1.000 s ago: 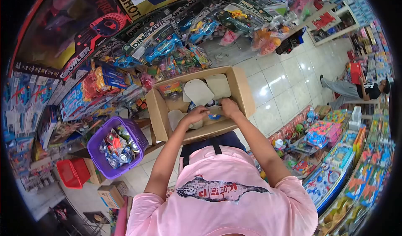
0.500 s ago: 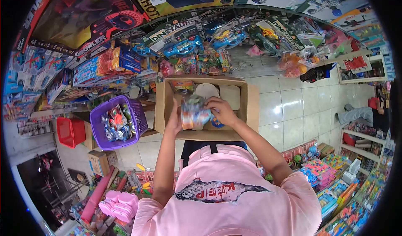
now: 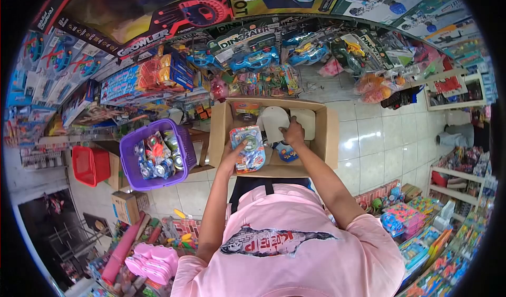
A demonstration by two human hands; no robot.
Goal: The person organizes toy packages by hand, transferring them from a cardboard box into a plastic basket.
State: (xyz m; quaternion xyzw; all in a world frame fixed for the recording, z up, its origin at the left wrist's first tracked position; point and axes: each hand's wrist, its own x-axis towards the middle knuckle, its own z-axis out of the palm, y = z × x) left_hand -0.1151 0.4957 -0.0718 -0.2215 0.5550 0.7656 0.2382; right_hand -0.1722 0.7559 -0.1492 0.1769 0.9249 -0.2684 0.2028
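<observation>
A cardboard box [image 3: 328, 139] stands open in front of me. My left hand [image 3: 230, 155] is closed on the edge of a colourful blister-packed toy [image 3: 252, 162], held over the box's near left side, with its printed front up and a clear bubble on it. My right hand [image 3: 295, 134] reaches inside and pinches the edge of a pale, round-cornered card pack [image 3: 274, 122]. A second pale pack [image 3: 303, 118] lies to its right. Under my right hand is a blue printed pack [image 3: 286, 153]. Another package with an orange top [image 3: 245, 108] sits in the far left corner.
A purple basket [image 3: 188, 141] of packaged toys stands left of the box, with a red bin [image 3: 90, 165] beyond it. Shelves of boxed toys, including a dinosaur set [image 3: 254, 54], line the far side. Tiled floor [image 3: 363, 139] shows at right. Pink containers [image 3: 153, 261] lie at lower left.
The toy package has come to rest at the left, held by my left hand alone. My right hand has moved off it to the right, onto the pale pack. The camera view has shifted slightly.
</observation>
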